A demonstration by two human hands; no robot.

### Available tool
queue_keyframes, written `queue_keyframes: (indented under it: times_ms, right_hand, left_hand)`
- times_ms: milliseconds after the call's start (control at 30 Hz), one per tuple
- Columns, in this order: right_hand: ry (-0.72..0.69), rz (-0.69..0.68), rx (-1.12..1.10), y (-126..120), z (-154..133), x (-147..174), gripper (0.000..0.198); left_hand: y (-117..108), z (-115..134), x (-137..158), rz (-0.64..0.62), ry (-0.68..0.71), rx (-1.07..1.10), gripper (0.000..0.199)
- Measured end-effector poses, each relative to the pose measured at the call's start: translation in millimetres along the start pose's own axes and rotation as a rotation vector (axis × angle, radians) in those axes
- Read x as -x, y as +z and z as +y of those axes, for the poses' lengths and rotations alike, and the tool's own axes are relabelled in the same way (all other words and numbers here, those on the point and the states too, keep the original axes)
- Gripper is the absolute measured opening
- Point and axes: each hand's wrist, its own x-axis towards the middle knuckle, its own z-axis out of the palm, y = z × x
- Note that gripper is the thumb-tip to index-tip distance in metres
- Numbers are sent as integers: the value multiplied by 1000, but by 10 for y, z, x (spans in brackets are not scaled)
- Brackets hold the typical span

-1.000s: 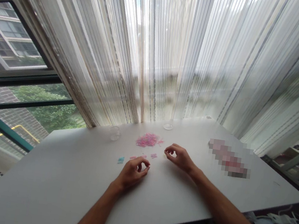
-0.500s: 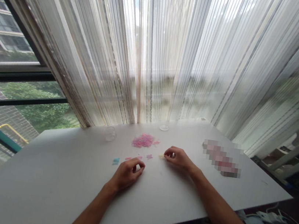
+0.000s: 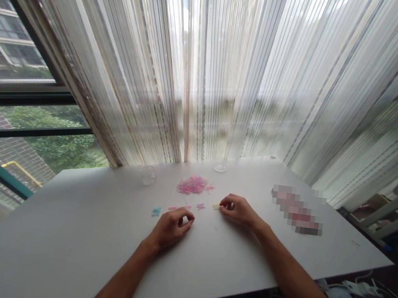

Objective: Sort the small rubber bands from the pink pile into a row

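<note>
My right hand is closed in a pinch at the edge of a small group of pale yellow pieces on the white table. My left hand rests on the table, thumb and fingertips pressed together; anything between them is too small to make out. Just beyond it lie small pink groups and a pinkish-purple one. A blue group sits to their left. Behind these is a loose heap of thin pink and purple pieces.
A clear round container stands at the back left, and a clear lid-like disc lies near the back edge. On the right is a blurred-out pinkish object. Striped sheer curtains hang behind the table.
The view has shifted slightly. Both hands stay nearly in place, the right one still at the yellow pieces.
</note>
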Motion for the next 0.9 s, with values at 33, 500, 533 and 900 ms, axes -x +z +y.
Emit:
queue_keyframes:
  times_ms: [33, 500, 533, 900]
  right_hand:
    - [-2, 2, 4, 1, 8, -1, 9]
    - [4, 22, 2, 25, -29, -13, 13]
    - [10, 31, -4, 30, -24, -17, 14]
    - [457, -28, -147, -140, -73, -316, 22]
  left_hand:
    - [-2, 1, 1, 1, -2, 1, 12]
    - [-2, -24, -6, 38, 1, 2, 10]
    - [2, -27, -9, 41, 1, 8, 11]
    - [-518, -196, -512, -12, -26, -89, 25]
